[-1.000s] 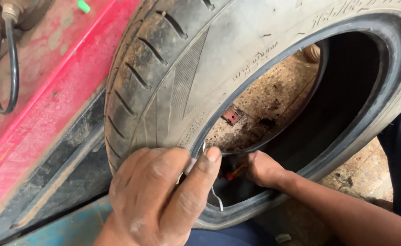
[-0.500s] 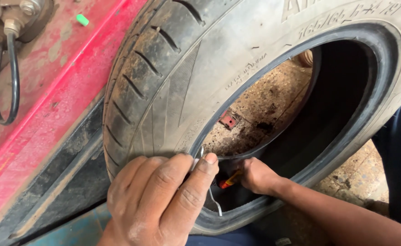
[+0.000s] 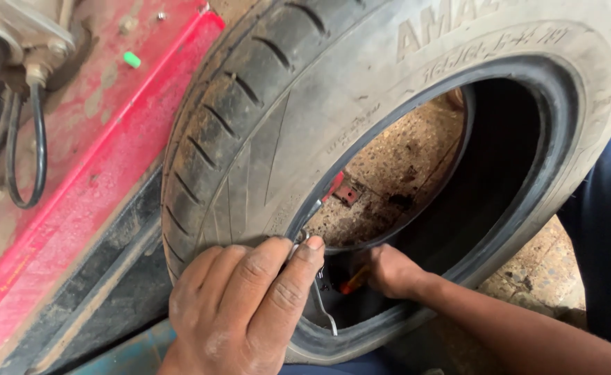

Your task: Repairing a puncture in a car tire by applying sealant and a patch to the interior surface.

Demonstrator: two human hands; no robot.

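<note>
i am partway through working on the inner wall of the worn black rubber tyre (image 3: 264,139), which stands tilted against the red metal machine body (image 3: 90,160) on my left, its opening facing me. my left hand (image 3: 243,312) lies on the lower sidewall and bead, fingers curled close together, with thumb and forefinger pinching a thin pale strip or wire (image 3: 319,298) that runs from the bead edge down into the hollow. my right hand (image 3: 388,271) reaches inside the tyre from the right, closed around a small tool with an orange-red handle (image 3: 352,281); its working end is hidden, so i cannot tell what kind it is. the two hands are near each other, the strip hanging between them, just at the lowest part of the opening. i judge this as the middle of an inside repair, and the next move calls for holding the strip steady while the tool works against the inner lining. through the opening shows speckled concrete floor (image 3: 395,167) with a small red bracket (image 3: 348,194).
</note>
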